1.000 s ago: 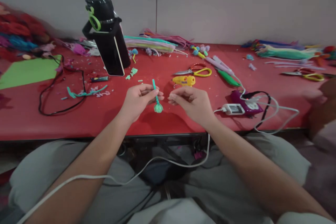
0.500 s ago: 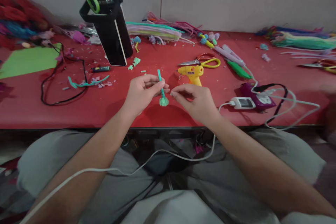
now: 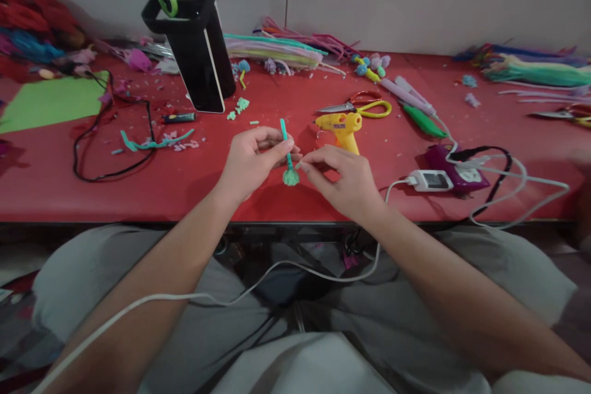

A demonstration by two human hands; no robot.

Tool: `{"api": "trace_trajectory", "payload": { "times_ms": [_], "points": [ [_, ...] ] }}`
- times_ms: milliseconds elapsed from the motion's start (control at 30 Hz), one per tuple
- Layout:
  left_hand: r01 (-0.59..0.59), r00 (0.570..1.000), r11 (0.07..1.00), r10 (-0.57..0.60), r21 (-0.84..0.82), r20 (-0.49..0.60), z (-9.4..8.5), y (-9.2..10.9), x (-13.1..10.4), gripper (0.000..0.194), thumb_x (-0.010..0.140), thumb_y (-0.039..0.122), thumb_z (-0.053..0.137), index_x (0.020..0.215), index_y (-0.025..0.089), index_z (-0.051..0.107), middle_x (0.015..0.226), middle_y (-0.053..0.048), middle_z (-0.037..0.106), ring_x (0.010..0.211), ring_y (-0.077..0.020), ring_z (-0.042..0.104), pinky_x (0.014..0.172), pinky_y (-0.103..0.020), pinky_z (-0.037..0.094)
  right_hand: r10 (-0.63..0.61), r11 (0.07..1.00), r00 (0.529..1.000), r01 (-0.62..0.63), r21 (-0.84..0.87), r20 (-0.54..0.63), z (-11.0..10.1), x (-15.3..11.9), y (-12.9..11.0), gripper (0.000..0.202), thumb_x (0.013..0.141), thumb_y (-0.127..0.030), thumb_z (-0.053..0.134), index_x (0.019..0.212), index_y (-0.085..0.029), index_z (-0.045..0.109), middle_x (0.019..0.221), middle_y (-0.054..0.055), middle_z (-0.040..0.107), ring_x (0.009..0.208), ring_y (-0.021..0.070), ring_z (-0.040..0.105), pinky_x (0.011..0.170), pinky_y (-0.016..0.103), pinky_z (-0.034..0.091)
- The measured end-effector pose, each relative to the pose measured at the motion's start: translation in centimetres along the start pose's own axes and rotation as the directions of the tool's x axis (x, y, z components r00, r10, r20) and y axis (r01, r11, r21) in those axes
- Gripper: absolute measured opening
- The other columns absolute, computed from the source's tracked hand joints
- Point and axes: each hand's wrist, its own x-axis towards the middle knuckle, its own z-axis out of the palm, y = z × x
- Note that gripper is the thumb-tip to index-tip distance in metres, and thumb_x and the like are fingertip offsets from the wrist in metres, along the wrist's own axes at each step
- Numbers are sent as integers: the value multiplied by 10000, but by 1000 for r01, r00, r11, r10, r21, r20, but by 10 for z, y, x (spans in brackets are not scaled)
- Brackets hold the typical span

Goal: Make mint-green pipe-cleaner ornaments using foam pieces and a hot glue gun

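Observation:
Between thumb and fingers, my left hand [image 3: 253, 160] pinches a teal pipe-cleaner stem with a bumpy light green flower-like head [image 3: 290, 177] at its lower end. The stem's other end points up and away from me. Just right of the head, my right hand [image 3: 344, 181] is closed in a pinch; a tiny pale bit shows at its fingertips, too small to name. A yellow glue gun [image 3: 344, 126] rests right behind my right hand. Past it lie scissors [image 3: 376, 109] with red and yellow handles.
A tall black bottle [image 3: 198, 68] stands at the back left. Bundled pipe cleaners [image 3: 277, 52] lie along the wall. A purple power block [image 3: 462, 175] with cords sits at right. A teal twisted piece [image 3: 157, 143] and a black cord [image 3: 92, 173] lie at left.
My right fingertips have come slightly closer to the green head, which has turned a little in my left hand. The whole view has shifted slightly.

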Motion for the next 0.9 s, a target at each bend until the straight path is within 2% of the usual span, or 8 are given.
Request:
{"api": "trace_trajectory", "payload": {
  "times_ms": [100,467,633,900],
  "points": [
    [5,1000,1000,-5,10,3,0,-1,0,229,803,363,831,855,169,721,845,-68,779,818,-220,781,790,-346,666,-68,997,998,68,-30,-11,1,-1,0,107,976,-198,608,952,-215,711,914,48,755,815,171,710,750,307,575],
    [12,1000,999,-12,-39,2,0,3,0,213,798,332,832,837,157,716,816,-70,773,798,-219,781,774,-347,662,-155,987,988,155,-49,9,6,-1,1,125,997,-169,582,970,-222,692,933,56,752,858,177,714,804,325,576],
    [17,1000,999,-17,-47,3,0,3,-1,202,806,318,825,830,153,709,807,-71,769,789,-211,775,757,-332,659,-151,988,988,151,-24,22,6,-2,-1,129,1006,-180,579,986,-233,695,949,54,743,882,184,708,854,352,569],
    [26,1000,999,-27,-40,-2,-1,4,0,273,785,377,847,835,162,686,845,-78,776,870,-247,788,780,-347,663,-126,992,992,126,1,-12,6,-1,-4,113,978,-186,618,943,-234,714,933,49,666,875,181,653,815,353,559]
  ]
}}
